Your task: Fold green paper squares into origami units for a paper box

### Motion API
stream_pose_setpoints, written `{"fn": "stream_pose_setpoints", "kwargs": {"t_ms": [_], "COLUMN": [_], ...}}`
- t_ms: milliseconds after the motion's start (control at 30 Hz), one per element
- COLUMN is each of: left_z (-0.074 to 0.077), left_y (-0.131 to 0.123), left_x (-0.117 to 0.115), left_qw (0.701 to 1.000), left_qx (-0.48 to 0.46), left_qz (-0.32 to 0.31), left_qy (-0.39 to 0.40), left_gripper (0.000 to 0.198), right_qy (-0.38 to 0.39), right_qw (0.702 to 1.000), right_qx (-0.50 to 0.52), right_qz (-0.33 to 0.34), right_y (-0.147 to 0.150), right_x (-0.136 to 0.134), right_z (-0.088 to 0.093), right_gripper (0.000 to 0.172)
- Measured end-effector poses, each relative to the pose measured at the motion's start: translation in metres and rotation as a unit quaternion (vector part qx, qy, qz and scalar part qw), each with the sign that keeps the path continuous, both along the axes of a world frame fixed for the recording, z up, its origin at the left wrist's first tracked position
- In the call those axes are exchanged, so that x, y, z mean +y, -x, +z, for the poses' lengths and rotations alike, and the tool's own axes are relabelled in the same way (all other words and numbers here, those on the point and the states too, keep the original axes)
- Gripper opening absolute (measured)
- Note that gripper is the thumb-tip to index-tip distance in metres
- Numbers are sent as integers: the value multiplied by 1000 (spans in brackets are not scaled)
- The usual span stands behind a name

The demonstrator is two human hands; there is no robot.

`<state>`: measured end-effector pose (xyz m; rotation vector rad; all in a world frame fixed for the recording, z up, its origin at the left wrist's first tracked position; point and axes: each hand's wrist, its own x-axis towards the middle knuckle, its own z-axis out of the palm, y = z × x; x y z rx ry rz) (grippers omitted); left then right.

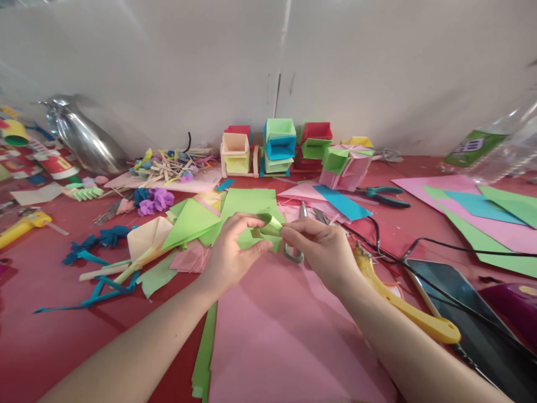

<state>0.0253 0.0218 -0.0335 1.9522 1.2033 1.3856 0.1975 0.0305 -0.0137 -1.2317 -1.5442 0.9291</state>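
Between my two hands is a small folded piece of green paper (272, 225), raised above the work surface. My left hand (237, 246) holds its left side, with the thumb below and the fingers above. The fingers of my right hand (319, 246) pinch its right edge. Beneath my hands lies a large pink sheet (289, 336), with a green sheet (251, 201) behind it. Scissors (293, 254) lie partly hidden next to my right hand.
A yellow glue gun (403, 308), black cables and a phone (470, 313) lie at the right. Folded paper boxes (279, 146) stand by the wall. A steel jug (88, 137), sticks and paper flowers (156, 201) are at the left. Pliers (384, 196) lie behind.
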Motion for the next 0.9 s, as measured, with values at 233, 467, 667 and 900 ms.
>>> {"fn": "stream_pose_setpoints", "kwargs": {"t_ms": [233,467,667,900], "left_z": [1,0,3,1], "left_y": [10,8,7,3], "left_x": [7,6,3,1], "left_qw": [998,996,995,997], "left_qx": [42,60,67,21], "left_qz": [-38,-18,-47,-71], "left_qy": [-11,-59,-65,-18], "left_gripper": [17,6,8,8], "right_qy": [80,51,27,5], "right_qw": [995,997,998,999], "right_qx": [60,40,21,-36], "right_qz": [3,40,50,40], "right_y": [-1,-1,-2,-4], "right_x": [-1,0,2,3], "right_z": [3,-2,-4,-1], "right_gripper": [24,28,23,22]}}
